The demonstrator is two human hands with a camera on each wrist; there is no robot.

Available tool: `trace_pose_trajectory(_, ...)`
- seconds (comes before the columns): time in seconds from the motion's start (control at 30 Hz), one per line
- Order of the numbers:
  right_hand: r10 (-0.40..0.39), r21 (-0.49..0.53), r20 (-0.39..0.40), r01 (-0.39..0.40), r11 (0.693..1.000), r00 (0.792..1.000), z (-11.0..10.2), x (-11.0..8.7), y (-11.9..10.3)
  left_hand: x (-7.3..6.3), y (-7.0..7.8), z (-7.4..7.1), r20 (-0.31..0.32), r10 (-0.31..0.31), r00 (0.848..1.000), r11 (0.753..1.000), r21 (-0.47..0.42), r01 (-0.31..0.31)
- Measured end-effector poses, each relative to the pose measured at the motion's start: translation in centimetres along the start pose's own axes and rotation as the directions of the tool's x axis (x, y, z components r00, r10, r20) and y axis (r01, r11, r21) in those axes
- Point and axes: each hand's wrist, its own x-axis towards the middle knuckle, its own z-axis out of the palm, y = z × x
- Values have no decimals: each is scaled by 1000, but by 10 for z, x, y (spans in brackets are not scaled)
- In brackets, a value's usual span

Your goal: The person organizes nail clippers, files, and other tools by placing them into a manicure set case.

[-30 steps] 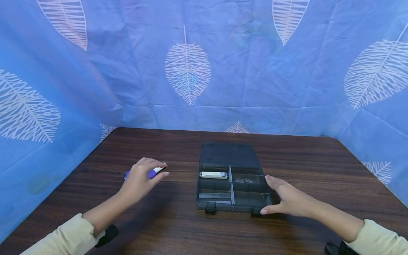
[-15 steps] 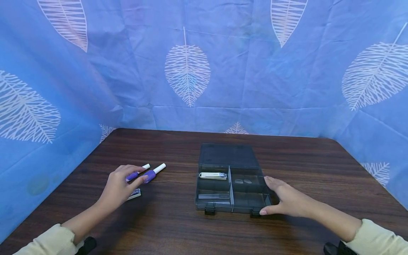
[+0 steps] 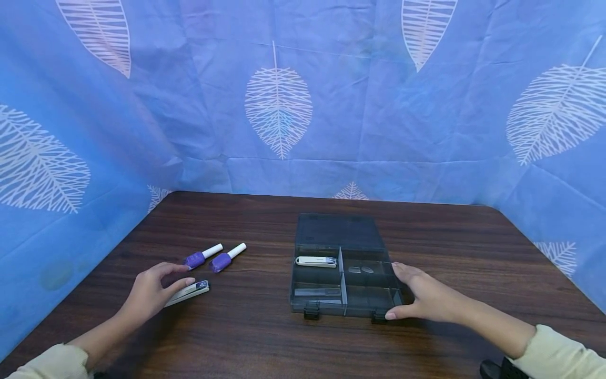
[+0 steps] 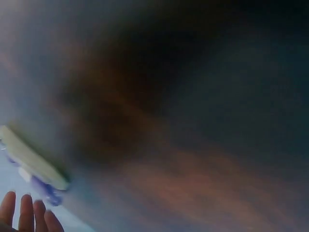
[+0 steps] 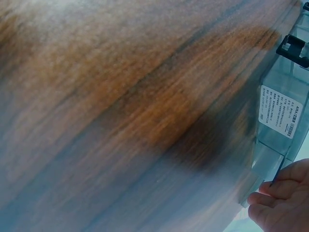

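My left hand [image 3: 149, 291] is low over the table, thumb and fingers apart, beside a silver nail clipper [image 3: 189, 293]. In the left wrist view its straight fingers [image 4: 29, 212] are apart from the nail clipper [image 4: 36, 162]; in the head view the thumb overlaps it, and contact is unclear. Just beyond lie two purple nail polish bottles with white caps, one left [image 3: 195, 259] and one right [image 3: 220, 262]. My right hand [image 3: 435, 296] holds the right front corner of an open dark see-through compartment box [image 3: 318, 304], thumb in front, fingers along the side.
Another nail clipper [image 3: 316, 261] lies in the box's back left compartment. Small clear pieces [image 3: 361, 269] are in the right one, and a clear strip [image 3: 317, 291] lies front left. The lid [image 3: 338, 230] is folded back. A blue leaf-print cloth [image 3: 360, 105] surrounds the wooden table [image 3: 265, 342].
My left hand has let go of the right nail polish bottle, leaving it on the table beside the other, and moved left and nearer to the nail clipper. The right hand stays on the box.
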Motion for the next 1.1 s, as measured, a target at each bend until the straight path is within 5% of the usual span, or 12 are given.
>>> trace_pose_trajectory(0.37, 10, 11, 11, -10, 1000, 1000, 0, 0, 1, -8, -24, 0, 159, -1, 987, 998, 55, -8)
trace_pose_trajectory(1.1, 12, 58, 33, -14, 998, 999, -2, -2, -3, -14, -32, -4, 221, -18, 975, 996, 89, -2)
